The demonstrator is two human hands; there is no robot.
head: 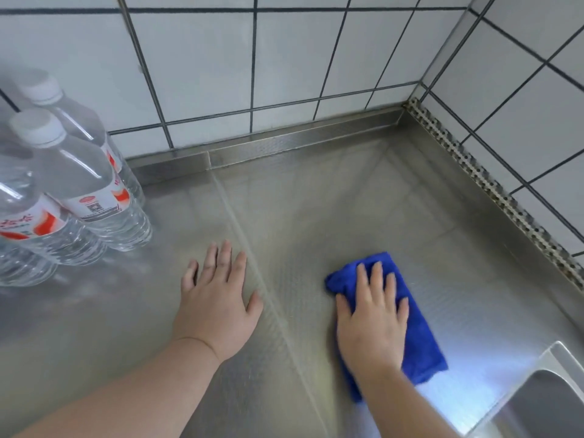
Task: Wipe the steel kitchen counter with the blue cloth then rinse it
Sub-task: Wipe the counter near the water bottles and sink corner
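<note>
The steel counter [363,200] fills the view and runs into a tiled corner. A folded blue cloth [420,339] lies flat on it at the lower right. My right hand [369,320] presses down on the cloth with the palm and spread fingers, covering its left half. My left hand [218,298] rests flat on the bare steel to the left of a seam in the counter, fingers apart, holding nothing. The corner of a steel sink [543,406] shows at the bottom right.
Several clear plastic water bottles [82,191] with white caps and red-and-white labels stand at the left, close to the tiled wall [284,58]. A perforated metal strip [493,184] runs along the right wall.
</note>
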